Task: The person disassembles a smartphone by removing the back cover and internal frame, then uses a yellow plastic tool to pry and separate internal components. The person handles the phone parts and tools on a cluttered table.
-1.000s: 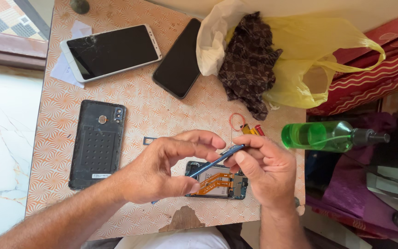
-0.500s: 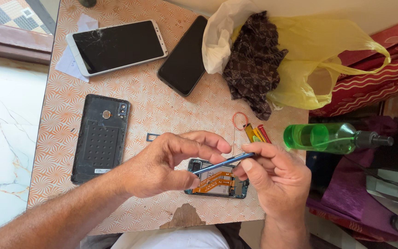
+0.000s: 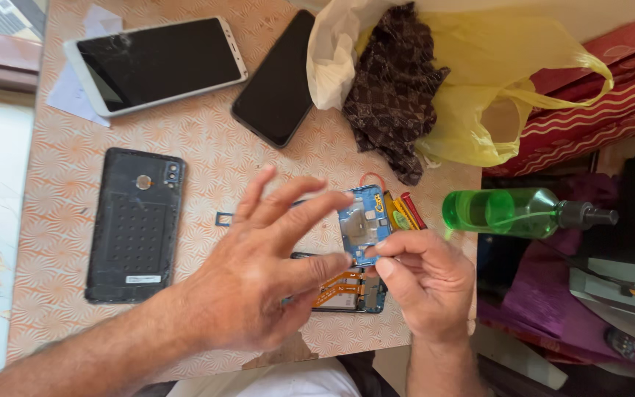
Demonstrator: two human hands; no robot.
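My right hand point(image 3: 424, 283) pinches the lower edge of a blue inner phone frame piece point(image 3: 362, 223) and holds it tilted up above the opened phone point(image 3: 347, 292), whose orange flex cables show. My left hand point(image 3: 259, 265) hovers over the opened phone with fingers spread, its fingertips close to the blue piece, holding nothing. A small dark tray-like part point(image 3: 224, 218) lies on the table just left of my left hand.
A detached black back cover point(image 3: 135, 224) lies at the left. A white phone point(image 3: 157, 65) and a black phone point(image 3: 277, 79) lie at the back. A yellow plastic bag point(image 3: 501, 88) with brown cloth point(image 3: 395, 88), a green spray bottle point(image 3: 512, 212) and small tools point(image 3: 404, 212) sit right.
Both hands were together over the opened phone with a thin blue tool. Now the blue frame piece is lifted up in my right hand and my left hand has spread open.
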